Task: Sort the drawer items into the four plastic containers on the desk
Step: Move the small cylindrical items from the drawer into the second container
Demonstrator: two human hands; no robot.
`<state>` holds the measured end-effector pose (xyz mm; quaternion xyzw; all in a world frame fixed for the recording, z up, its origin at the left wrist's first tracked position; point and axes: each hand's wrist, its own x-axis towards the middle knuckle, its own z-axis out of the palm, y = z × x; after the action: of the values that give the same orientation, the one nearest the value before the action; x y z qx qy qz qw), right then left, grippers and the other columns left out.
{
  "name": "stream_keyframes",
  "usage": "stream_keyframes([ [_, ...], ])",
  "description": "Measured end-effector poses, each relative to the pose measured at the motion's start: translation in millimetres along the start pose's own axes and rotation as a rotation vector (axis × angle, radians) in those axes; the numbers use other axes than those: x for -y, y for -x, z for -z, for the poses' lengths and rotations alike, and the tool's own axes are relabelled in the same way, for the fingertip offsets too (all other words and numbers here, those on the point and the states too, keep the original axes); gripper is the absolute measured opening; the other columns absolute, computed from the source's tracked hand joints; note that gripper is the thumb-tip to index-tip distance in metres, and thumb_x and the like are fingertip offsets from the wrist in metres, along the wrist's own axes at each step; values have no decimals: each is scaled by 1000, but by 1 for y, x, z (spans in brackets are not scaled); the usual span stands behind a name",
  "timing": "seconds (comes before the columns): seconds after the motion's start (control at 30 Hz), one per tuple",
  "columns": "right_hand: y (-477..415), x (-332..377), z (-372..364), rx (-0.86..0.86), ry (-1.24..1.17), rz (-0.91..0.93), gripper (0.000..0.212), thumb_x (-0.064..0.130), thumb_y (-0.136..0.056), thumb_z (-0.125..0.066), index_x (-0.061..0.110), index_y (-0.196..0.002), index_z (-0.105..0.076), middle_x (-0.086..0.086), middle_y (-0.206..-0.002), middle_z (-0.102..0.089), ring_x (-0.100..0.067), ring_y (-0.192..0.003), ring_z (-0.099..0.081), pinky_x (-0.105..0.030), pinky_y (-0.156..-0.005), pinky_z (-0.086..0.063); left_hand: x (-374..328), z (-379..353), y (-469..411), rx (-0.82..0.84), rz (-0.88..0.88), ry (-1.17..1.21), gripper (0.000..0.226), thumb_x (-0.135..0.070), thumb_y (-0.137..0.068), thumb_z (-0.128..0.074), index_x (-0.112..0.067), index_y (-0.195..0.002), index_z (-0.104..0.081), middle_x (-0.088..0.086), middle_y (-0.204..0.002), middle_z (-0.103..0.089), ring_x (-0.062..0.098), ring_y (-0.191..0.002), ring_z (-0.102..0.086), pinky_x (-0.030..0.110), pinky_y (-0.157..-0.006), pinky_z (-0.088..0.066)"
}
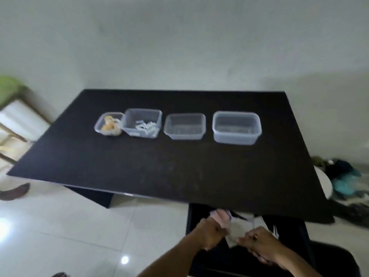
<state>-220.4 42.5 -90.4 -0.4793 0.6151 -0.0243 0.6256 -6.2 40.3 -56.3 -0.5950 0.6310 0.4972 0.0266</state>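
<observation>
Several clear plastic containers stand in a row on the black desk (159, 166). The leftmost container (108, 124) holds yellowish pieces, the second container (142, 123) holds small white pieces, the third container (184, 126) and the rightmost container (236, 127) look bare inside. Below the desk's near edge the dark drawer (219, 260) is open. My left hand (210, 231) grips a pinkish paper bundle (220, 215). My right hand (259, 243) pinches a pale grey paper (238, 229) over the drawer. The image is blurred.
A green and wooden chair (14, 108) stands at the left. A heap of clothes (343, 176) lies on the floor at the right. White glossy floor tiles (79, 226) show under the desk. A dark seat (335, 260) is at the bottom right.
</observation>
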Motion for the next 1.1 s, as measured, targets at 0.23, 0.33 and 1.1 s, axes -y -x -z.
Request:
stream_keyframes([
  [0.23, 30, 145, 16, 60, 162, 196, 42, 31, -78, -84, 15, -50, -58, -4, -47, -54, -10, -43, -51, -24, -50, -41, -5, 102, 46, -208, 159, 204, 48, -47, -94, -57, -13, -60, -59, 2, -60, -55, 11, -49, -56, 24, -58, -45],
  [0.33, 38, 222, 13, 97, 181, 189, 33, 30, -80, -82, 17, -57, -62, -3, -52, -56, -12, -43, -47, -25, -48, -39, -3, 165, 69, -251, 158, 406, 41, -47, -93, -58, -18, -63, -56, 3, -57, -51, 13, -43, -48, 23, -44, -41],
  [1.1, -225, 506, -95, -186, -273, 130, 15, -6, -88, -59, 4, -85, -69, -17, -89, -65, -24, -78, -62, -37, -67, -59, 132, 439, -82, -477, 189, 971, 19, 2, -88, -50, -2, -96, -66, 13, -87, -63, 21, -72, -61, 36, -76, -59],
])
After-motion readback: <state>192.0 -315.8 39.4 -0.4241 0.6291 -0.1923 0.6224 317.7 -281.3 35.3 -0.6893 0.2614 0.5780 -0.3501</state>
